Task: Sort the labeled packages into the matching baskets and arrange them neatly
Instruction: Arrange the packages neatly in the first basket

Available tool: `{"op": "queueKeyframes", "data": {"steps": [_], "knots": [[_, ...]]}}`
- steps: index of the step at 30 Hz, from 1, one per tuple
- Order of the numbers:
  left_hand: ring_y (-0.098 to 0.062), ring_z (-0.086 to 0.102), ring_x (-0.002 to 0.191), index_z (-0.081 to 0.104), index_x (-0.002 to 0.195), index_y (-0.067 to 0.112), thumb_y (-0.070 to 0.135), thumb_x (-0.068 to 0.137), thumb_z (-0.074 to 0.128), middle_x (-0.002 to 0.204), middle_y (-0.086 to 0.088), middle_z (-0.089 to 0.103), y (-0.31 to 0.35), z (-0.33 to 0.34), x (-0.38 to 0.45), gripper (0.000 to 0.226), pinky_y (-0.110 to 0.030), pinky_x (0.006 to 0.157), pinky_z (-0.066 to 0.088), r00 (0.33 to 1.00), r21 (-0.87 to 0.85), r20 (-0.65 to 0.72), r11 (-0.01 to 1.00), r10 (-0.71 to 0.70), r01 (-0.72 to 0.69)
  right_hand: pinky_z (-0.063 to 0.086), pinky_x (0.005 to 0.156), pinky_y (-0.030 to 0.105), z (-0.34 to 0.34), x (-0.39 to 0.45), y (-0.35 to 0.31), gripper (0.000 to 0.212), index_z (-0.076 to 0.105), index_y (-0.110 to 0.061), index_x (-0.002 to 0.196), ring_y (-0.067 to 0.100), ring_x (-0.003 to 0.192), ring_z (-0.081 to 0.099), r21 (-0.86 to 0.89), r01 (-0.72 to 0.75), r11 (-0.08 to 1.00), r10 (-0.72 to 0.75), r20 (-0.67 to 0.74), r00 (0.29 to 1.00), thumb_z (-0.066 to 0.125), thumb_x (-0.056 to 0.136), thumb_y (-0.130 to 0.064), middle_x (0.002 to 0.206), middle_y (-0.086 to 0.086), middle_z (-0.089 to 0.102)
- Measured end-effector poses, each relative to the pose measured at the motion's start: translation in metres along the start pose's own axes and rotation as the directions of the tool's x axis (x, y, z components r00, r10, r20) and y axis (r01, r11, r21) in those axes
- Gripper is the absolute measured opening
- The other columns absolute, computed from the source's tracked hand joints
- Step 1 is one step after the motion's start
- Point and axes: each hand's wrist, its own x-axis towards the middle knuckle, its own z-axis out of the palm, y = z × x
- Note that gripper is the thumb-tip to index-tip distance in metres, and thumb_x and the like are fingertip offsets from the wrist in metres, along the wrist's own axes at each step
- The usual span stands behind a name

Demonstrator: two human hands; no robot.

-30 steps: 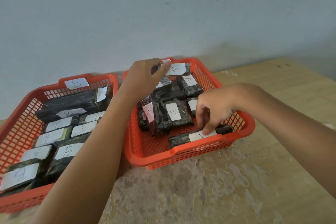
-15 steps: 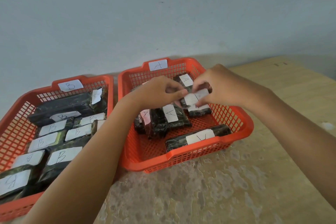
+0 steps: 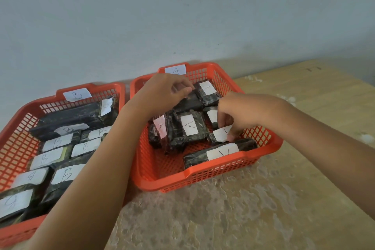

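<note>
Two orange baskets stand side by side: basket B (image 3: 19,119) on the left, basket A (image 3: 261,152) on the right, each with a white letter tag on its far rim. Both hold several dark wrapped packages with white labels. My right hand (image 3: 241,115) pinches a small A package (image 3: 218,135) low over the basket's right side, just behind the long A package (image 3: 220,153) at the front wall. My left hand (image 3: 164,93) reaches over the basket's back and its fingers rest on a dark package (image 3: 190,102) beside the far A package (image 3: 208,92).
A pale wall rises right behind the baskets. The mottled tabletop (image 3: 243,209) stretches in front and to the right of basket A. Basket B is packed with B packages (image 3: 63,174) lying flat in rows.
My right hand has carried the small A package down from mid-basket to a spot just behind the front package. My left hand has let go of it and shifted to the back of basket A.
</note>
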Motion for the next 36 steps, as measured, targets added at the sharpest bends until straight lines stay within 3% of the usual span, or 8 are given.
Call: {"op": "queueKeyframes", "data": {"steps": [6, 9, 13, 19, 23, 27, 33, 36], "knots": [[0.021, 0.054, 0.077, 0.076, 0.097, 0.039, 0.050, 0.082, 0.079, 0.077, 0.024, 0.072, -0.014, -0.018, -0.009, 0.019, -0.021, 0.068, 0.042, 0.999, 0.089, 0.007, 0.995, -0.037, 0.036, 0.053, 0.075, 0.016, -0.008, 0.019, -0.008, 0.031, 0.079, -0.027, 0.103, -0.010, 0.079, 0.063, 0.325, 0.126, 0.937, -0.020, -0.311, 0.950, 0.086, 0.076, -0.038, 0.089, -0.021, 0.071], [0.019, 0.055, 0.072, 0.077, 0.093, 0.039, 0.047, 0.083, 0.078, 0.073, 0.020, 0.071, -0.018, -0.024, -0.011, 0.013, -0.025, 0.067, 0.045, 0.997, 0.123, -0.029, 0.990, -0.069, 0.072, 0.046, 0.092, 0.024, 0.012, 0.032, -0.030, 0.053, 0.069, -0.034, 0.122, 0.001, 0.107, 0.056, 0.359, 0.127, 0.925, -0.063, -0.185, 0.981, 0.086, 0.073, -0.046, 0.118, -0.019, 0.059], [0.011, 0.061, 0.074, 0.077, 0.086, 0.038, 0.051, 0.082, 0.077, 0.076, 0.019, 0.072, -0.016, -0.035, -0.017, 0.014, -0.025, 0.072, 0.051, 0.992, 0.151, -0.065, 0.982, -0.108, 0.117, 0.043, 0.103, 0.035, 0.023, 0.040, -0.032, 0.045, 0.072, -0.039, 0.116, 0.016, 0.126, 0.052, 0.349, 0.122, 0.929, -0.060, -0.183, 0.981, 0.086, 0.073, -0.047, 0.136, -0.011, 0.054], [-0.006, 0.062, 0.104, 0.072, 0.109, 0.039, 0.083, 0.058, 0.076, 0.106, 0.021, 0.067, -0.013, -0.046, -0.027, 0.068, -0.035, 0.091, 0.048, 0.882, 0.272, 0.289, 0.915, -0.372, 0.297, 0.047, 0.105, 0.041, 0.026, 0.042, -0.023, 0.025, 0.078, -0.040, 0.101, 0.012, 0.123, 0.057, 0.458, 0.141, 0.878, -0.041, -0.221, 0.974, 0.083, 0.077, -0.045, 0.133, -0.012, 0.063], [0.002, 0.059, 0.103, 0.065, 0.104, 0.042, 0.073, 0.055, 0.085, 0.109, 0.024, 0.064, -0.002, -0.044, -0.027, 0.061, -0.028, 0.080, 0.043, 0.870, 0.188, 0.382, 0.947, -0.314, 0.259, 0.055, 0.095, 0.040, 0.026, 0.048, -0.022, 0.011, 0.079, -0.040, 0.090, 0.010, 0.107, 0.064, 0.479, 0.129, 0.868, -0.001, -0.259, 0.966, 0.082, 0.082, -0.033, 0.120, -0.009, 0.070], [0.003, 0.060, 0.102, 0.064, 0.101, 0.042, 0.054, 0.058, 0.094, 0.111, 0.020, 0.065, 0.006, -0.043, -0.025, 0.054, -0.033, 0.093, 0.049, 0.870, 0.036, 0.418, 0.962, -0.261, 0.271, 0.057, 0.090, 0.038, 0.026, 0.049, -0.021, 0.008, 0.079, -0.039, 0.085, 0.005, 0.098, 0.063, 0.453, 0.099, 0.886, 0.031, -0.271, 0.962, 0.084, 0.079, -0.038, 0.113, -0.010, 0.070], [-0.011, 0.072, 0.094, 0.075, 0.102, 0.045, 0.045, 0.071, 0.085, 0.104, 0.001, 0.072, 0.003, -0.066, -0.031, 0.032, -0.033, 0.077, 0.064, 0.968, -0.258, 0.178, 0.941, -0.178, 0.221, 0.042, 0.070, 0.017, 0.023, 0.048, -0.027, 0.010, 0.076, -0.031, 0.097, -0.005, 0.083, 0.060, 0.300, 0.219, 0.929, -0.061, -0.458, 0.887, 0.076, 0.087, -0.033, 0.083, -0.023, 0.059], [-0.016, 0.072, 0.093, 0.076, 0.097, 0.044, 0.061, 0.067, 0.077, 0.099, 0.005, 0.072, -0.003, -0.074, -0.036, 0.035, -0.037, 0.072, 0.061, 0.974, -0.257, -0.011, 0.942, -0.226, 0.215, 0.036, 0.061, 0.004, 0.006, 0.046, -0.036, 0.009, 0.074, -0.031, 0.093, -0.015, 0.070, 0.056, 0.278, 0.277, 0.920, -0.135, -0.438, 0.889, 0.079, 0.085, -0.032, 0.078, -0.026, 0.060]]}}
